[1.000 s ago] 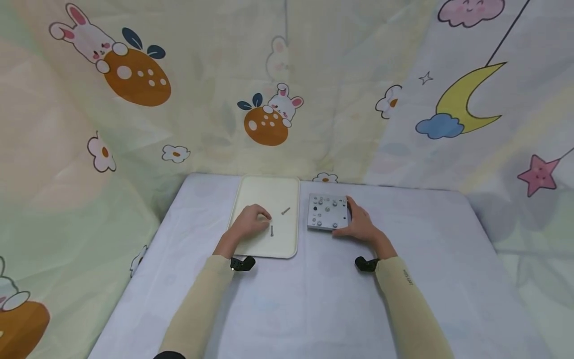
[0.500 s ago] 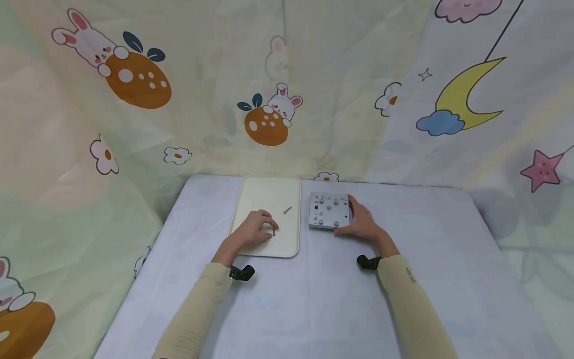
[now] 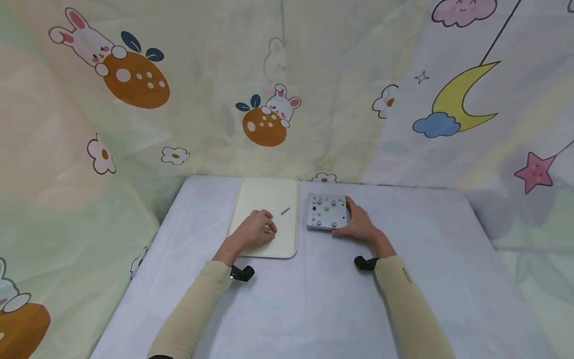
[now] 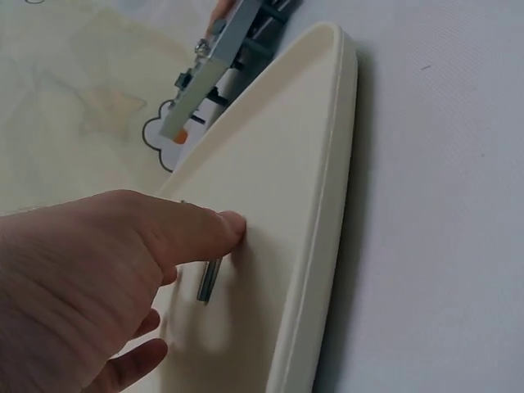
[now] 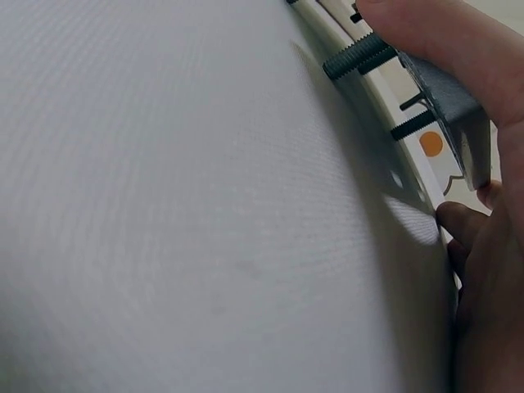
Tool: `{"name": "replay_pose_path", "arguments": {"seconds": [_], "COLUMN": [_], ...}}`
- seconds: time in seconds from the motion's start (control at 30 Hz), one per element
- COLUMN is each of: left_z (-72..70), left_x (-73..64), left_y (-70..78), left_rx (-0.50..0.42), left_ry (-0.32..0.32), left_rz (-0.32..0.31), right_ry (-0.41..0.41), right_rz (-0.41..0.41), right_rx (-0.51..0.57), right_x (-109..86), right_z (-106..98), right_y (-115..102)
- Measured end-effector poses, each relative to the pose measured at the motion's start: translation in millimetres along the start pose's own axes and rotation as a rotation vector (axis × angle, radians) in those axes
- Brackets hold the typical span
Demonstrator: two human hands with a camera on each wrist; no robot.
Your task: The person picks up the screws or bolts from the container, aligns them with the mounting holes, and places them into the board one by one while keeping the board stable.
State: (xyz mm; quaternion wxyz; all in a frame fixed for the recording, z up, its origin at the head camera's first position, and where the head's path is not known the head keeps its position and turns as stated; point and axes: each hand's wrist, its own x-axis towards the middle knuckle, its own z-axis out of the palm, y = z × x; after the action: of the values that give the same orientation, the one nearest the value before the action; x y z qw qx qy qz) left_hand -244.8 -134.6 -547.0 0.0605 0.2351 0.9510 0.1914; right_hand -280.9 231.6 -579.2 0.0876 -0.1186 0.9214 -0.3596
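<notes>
Over the cream tray (image 3: 260, 192), my left hand (image 3: 254, 230) pinches a small metal screw (image 3: 270, 233) between thumb and fingers. In the left wrist view the screw's shank (image 4: 210, 282) sticks out below the thumb, and the fingers hide the rest. A second screw (image 3: 285, 211) lies on the tray, beyond my fingertips. To the right of the tray, my right hand (image 3: 359, 224) grips a square grey metal plate (image 3: 326, 211) by its right side, thumb at the near edge. Several screw heads and holes mark its top. Threaded bolts (image 5: 413, 124) stick out from its underside in the right wrist view.
A white cloth covers the table (image 3: 309, 299). The tray has a low raised rim (image 4: 323, 188). Behind the table hangs a printed curtain (image 3: 341, 99) with rabbits, a moon and flowers. A black wrist camera (image 3: 242, 273) sits on the left wrist, another (image 3: 365, 263) on the right.
My left hand has come nearer and slightly right to the closer screw. That screw lay on the tray and is now pinched and turned sideways. The right hand still grips the plate in place.
</notes>
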Motion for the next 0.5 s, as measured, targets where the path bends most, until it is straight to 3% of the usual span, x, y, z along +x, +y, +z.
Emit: {"name": "replay_pose_path", "arguments": {"seconds": [0.23,0.5], "left_z": [2.5,-1.5], "left_x": [-2.2,-2.1], "left_y": [10.7,9.4], "left_rx": [0.074,0.109], "left_ry": [-0.013,0.016], "left_rz": [0.047,0.047], "right_ry": [-0.008,0.009], "right_rz": [0.018,-0.013], "right_rx": [-0.021,-0.006], "right_x": [-6.5,-4.0], "right_z": [3,-2], "right_y": [4,-5]}}
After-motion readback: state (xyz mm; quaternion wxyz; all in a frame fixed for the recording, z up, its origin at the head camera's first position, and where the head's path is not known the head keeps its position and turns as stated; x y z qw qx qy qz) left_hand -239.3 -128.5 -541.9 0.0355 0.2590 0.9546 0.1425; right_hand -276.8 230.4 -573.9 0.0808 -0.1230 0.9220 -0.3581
